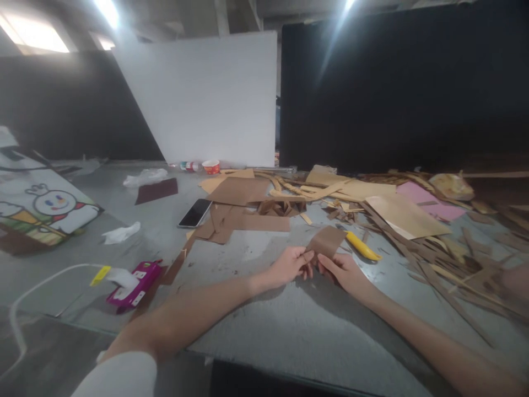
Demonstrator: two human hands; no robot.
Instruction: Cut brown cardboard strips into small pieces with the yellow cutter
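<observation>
A small brown piece of sheet material [327,240], perhaps leather or paper, is held just above the grey table [248,314]. My left hand [294,263] pinches its near left edge, and my right hand [339,268] grips the near edge close beside it. Both sets of fingertips nearly meet there. Right behind my right hand lies a yellow-handled cutter [363,246], its tip partly hidden behind the brown piece. Further back rest larger brown sheets [239,190] and a pile of brown scraps [283,208].
A phone [195,213] lies left of the sheets. A magenta power strip [135,285] with a white cable sits front left, near a printed bag [45,198]. Strips and offcuts [438,286] cover the right side, with tan sheets [407,216] and pink sheets [430,201] behind.
</observation>
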